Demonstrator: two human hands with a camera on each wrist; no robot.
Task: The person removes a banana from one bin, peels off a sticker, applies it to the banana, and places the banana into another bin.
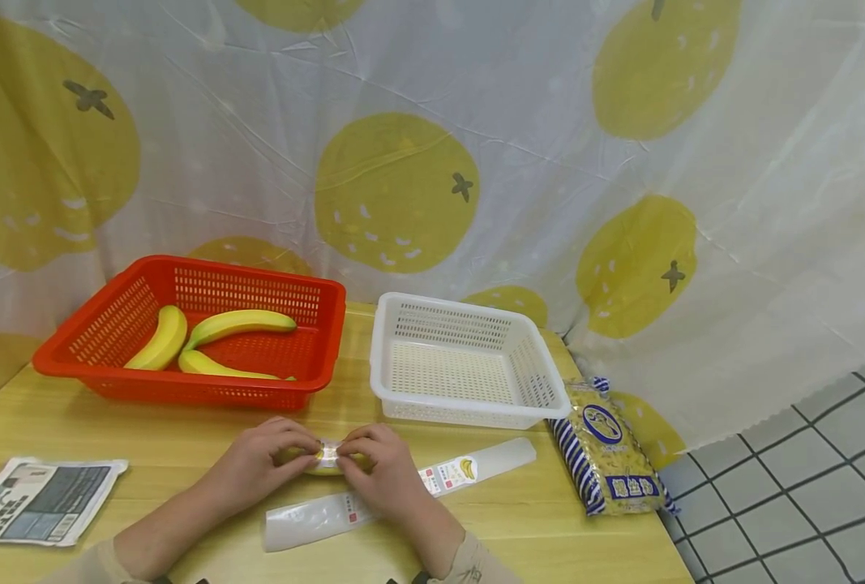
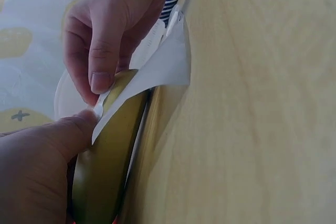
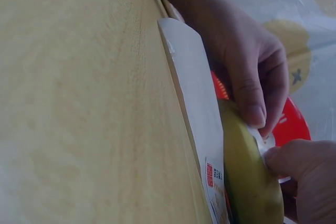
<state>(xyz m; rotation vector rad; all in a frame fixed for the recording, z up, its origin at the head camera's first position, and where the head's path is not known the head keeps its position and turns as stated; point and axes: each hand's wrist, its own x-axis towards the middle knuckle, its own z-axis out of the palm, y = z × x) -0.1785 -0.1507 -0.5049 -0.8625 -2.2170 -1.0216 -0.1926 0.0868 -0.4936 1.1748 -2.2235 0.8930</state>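
Note:
Between the two hands lies a yellow banana on the table, largely covered by the hands in the head view. A clear-and-white sticker with small print is on top of it. My left hand pinches the sticker's left end between thumb and fingers. At the right end, my right hand does the same, thumbs close to the banana's skin. Under the right wrist runs a long white backing strip bearing further stickers, one with a banana picture.
At the back left, a red basket holds several bananas. A white basket stands to its right. A yellow bag with blue-striped edges lies by the right table edge; a white printed packet lies at the left.

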